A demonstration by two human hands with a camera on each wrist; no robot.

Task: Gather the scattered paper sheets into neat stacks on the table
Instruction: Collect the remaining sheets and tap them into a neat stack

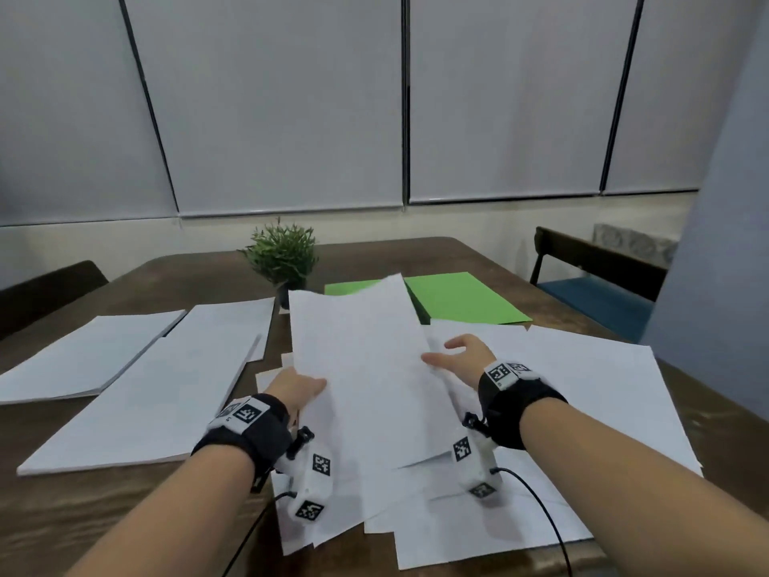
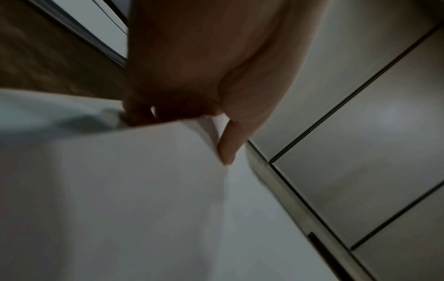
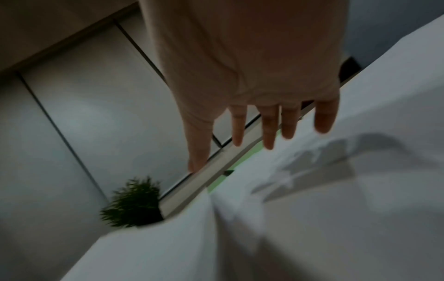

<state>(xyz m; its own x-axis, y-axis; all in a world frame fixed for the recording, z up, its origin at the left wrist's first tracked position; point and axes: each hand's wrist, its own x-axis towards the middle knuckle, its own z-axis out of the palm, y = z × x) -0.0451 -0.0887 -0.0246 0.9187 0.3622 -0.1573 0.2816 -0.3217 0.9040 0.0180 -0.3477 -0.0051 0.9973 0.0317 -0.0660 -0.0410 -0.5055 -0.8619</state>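
We hold a bundle of white sheets (image 1: 366, 368) lifted above the scattered white sheets (image 1: 582, 410) at the table's (image 1: 125, 505) near edge, in front of the potted plant (image 1: 283, 256). Our left hand (image 1: 297, 389) pinches the bundle's left edge, thumb on top and fingers curled underneath, as the left wrist view shows (image 2: 192, 76). Our right hand (image 1: 462, 356) is at the bundle's right edge with fingers straight and slightly spread (image 3: 269, 129); we cannot tell whether it touches the paper. Left of the plant lie two neat white stacks (image 1: 137, 389), one partly over the other. Right of the plant lie green sheets (image 1: 457, 301). Behind them stands a blue-seated chair (image 1: 595, 285).
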